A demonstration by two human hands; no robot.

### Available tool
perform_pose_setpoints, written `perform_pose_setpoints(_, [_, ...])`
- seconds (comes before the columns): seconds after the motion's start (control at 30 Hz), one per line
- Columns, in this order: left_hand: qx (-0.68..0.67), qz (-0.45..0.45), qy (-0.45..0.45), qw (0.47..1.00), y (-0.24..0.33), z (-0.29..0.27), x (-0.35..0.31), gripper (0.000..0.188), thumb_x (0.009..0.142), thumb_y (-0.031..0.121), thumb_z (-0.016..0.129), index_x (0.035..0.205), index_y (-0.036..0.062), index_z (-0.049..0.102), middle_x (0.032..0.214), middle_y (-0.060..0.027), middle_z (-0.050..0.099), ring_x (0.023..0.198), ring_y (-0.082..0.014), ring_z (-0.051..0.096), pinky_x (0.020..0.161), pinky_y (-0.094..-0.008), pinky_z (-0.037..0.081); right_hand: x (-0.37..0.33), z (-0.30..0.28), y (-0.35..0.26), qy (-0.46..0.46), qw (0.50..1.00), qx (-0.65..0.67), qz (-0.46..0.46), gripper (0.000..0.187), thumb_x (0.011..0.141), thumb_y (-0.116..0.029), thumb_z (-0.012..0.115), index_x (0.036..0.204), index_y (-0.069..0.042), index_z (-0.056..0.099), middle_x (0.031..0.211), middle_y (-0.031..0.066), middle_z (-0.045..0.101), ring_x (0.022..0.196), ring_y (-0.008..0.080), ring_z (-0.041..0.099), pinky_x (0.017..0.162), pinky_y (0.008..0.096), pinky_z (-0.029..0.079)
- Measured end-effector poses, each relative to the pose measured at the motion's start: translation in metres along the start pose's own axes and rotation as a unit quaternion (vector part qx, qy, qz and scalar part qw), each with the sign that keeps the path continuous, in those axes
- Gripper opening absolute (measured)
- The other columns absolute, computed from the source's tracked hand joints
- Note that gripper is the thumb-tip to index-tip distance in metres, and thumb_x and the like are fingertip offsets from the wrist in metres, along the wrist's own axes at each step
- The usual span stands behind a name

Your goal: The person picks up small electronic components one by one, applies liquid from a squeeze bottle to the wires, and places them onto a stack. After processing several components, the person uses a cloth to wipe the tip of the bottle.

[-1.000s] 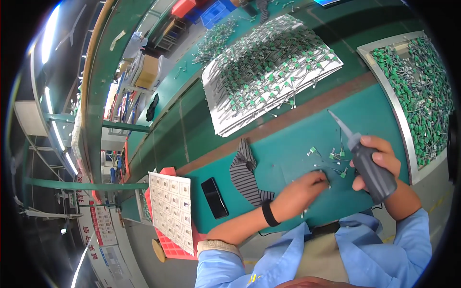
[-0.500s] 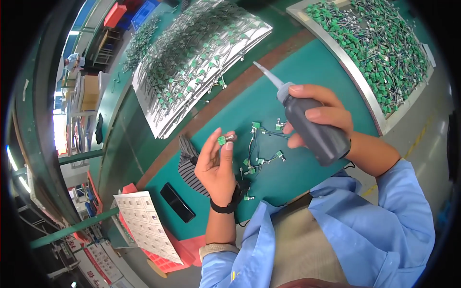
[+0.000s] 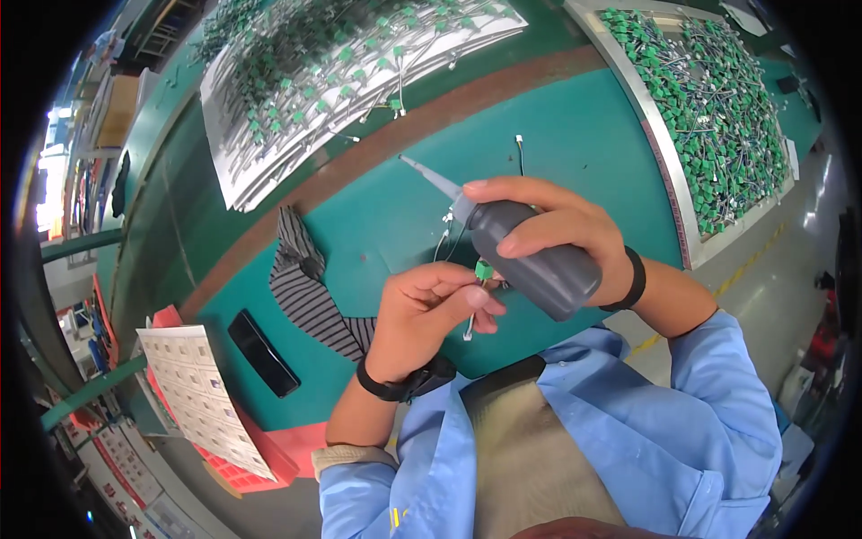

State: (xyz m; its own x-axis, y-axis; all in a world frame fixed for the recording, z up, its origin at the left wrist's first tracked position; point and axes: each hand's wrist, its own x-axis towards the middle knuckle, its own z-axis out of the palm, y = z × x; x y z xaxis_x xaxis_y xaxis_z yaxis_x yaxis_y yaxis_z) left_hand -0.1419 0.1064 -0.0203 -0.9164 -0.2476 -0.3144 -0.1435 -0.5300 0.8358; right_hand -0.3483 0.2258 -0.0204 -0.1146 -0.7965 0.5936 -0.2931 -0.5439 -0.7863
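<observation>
My right hand (image 3: pixel 579 229) is wrapped round a dark grey squeeze bottle (image 3: pixel 539 260) with a long pale nozzle (image 3: pixel 433 177). The bottle is tilted, its nozzle aimed up and to the left, away from the connector. Just below the bottle, my left hand (image 3: pixel 422 314) has its fingers pinched on a small green connector (image 3: pixel 484 269). A wire end with a white plug (image 3: pixel 468 334) shows under these fingers. Thin wires with small white ends (image 3: pixel 446 229) lie on the table beyond my left hand, partly hidden by the hands and bottle.
A tray (image 3: pixel 680 211) heaped with green wired connectors stands at the right. White sheets (image 3: pixel 235 184) bearing more connectors lie at the far left. A striped cloth (image 3: pixel 310 292), a black phone (image 3: pixel 262 353) and a printed sheet (image 3: pixel 202 386) over a red crate (image 3: pixel 296 440) are on the left.
My left hand has moved right and turned, bringing the green connector close to the bottle. My right hand has shifted left with the bottle. The view has shifted too.
</observation>
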Motion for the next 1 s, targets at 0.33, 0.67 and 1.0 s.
perform_pose_setpoints(0.33, [-0.112,-0.007,0.016,0.994,-0.01,0.003,0.004,0.018,0.102,0.014,0.058,0.106,-0.0031,0.062,0.089,-0.014,0.071,0.074,-0.0204,0.07,0.063,-0.0319,0.058,-0.012,0.005,-0.005,0.076,0.997,-0.018,-0.021,0.05,0.086,0.001,0.074,0.127,-0.018,0.053,0.146,0.0333,0.039,0.111,0.0401,0.065,0.082,0.0422,0.061])
perform_pose_setpoints(0.67, [-0.042,0.071,0.213,0.974,-0.008,0.019,0.008,0.021,0.104,0.018,0.054,0.102,-0.0018,0.061,0.084,-0.0134,0.07,0.061,-0.0191,0.067,0.057,-0.03,0.056,-0.021,-0.011,-0.031,0.024,0.983,-0.126,-0.135,0.077,0.079,-0.049,0.082,0.128,-0.003,0.045,0.115,0.0289,0.066,0.076,0.0283,0.068,0.063,0.0355,0.052])
perform_pose_setpoints(1.0, [0.024,0.076,0.152,0.985,-0.008,0.008,0.003,0.021,0.105,0.014,0.05,0.106,-0.0055,0.059,0.083,-0.0142,0.071,0.064,-0.0196,0.069,0.062,-0.0294,0.057,-0.017,-0.009,-0.026,0.02,0.979,-0.148,-0.136,0.075,0.079,-0.047,0.082,0.127,-0.004,0.045,0.114,0.0277,0.066,0.076,0.0276,0.069,0.065,0.0352,0.054])
